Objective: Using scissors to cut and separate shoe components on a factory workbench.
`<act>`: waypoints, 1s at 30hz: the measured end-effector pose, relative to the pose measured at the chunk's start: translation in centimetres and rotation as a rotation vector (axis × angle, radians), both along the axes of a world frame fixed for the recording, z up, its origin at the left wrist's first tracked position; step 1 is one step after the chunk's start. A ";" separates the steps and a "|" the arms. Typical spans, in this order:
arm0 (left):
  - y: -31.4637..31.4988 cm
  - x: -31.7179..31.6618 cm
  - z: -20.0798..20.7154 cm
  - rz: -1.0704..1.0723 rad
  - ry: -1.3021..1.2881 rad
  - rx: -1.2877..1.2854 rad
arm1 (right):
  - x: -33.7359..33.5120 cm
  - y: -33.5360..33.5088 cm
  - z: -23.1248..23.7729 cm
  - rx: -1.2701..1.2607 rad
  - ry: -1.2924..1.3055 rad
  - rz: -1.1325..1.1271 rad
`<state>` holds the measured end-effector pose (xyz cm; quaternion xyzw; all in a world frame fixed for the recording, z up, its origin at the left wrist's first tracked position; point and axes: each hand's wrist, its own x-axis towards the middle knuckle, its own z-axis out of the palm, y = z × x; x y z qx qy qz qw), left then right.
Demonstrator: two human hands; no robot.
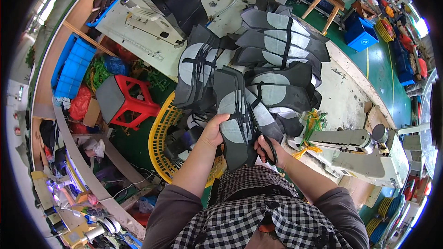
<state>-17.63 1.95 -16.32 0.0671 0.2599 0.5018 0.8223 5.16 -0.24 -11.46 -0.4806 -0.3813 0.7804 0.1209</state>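
Note:
My left hand [213, 132] grips the left edge of a bundle of dark grey cut pieces [234, 130] with light grey rounded patches, its thumb on top. A black band crosses the bundle's middle. Black-handled scissors [273, 150] are in my closed right hand [265, 149], beside the bundle's lower right edge. Their blades are hard to make out against the dark pieces. Just beyond lie more tied bundles: one [197, 67] to the left and a row of stacked ones [272, 41] to the right, on the pale worktable [344, 90].
Below the table's left edge stands a yellow plastic basket [159, 131] with dark pieces inside. A red stool with a grey seat [115, 99] is left of it. Sewing machines stand far left [170, 0] and right [344, 138]. Green and yellow ties [314, 127] lie near the right machine.

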 end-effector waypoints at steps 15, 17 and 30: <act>-0.1 -2.1 2.1 0.097 0.286 0.124 | 3.9 3.5 2.7 -0.053 -0.066 0.375; -0.2 -1.5 2.1 0.110 0.276 0.126 | 2.8 3.5 2.4 -0.043 0.103 0.205; -2.4 3.3 1.2 0.223 -0.153 0.006 | 1.1 6.2 6.1 0.049 -0.163 -0.260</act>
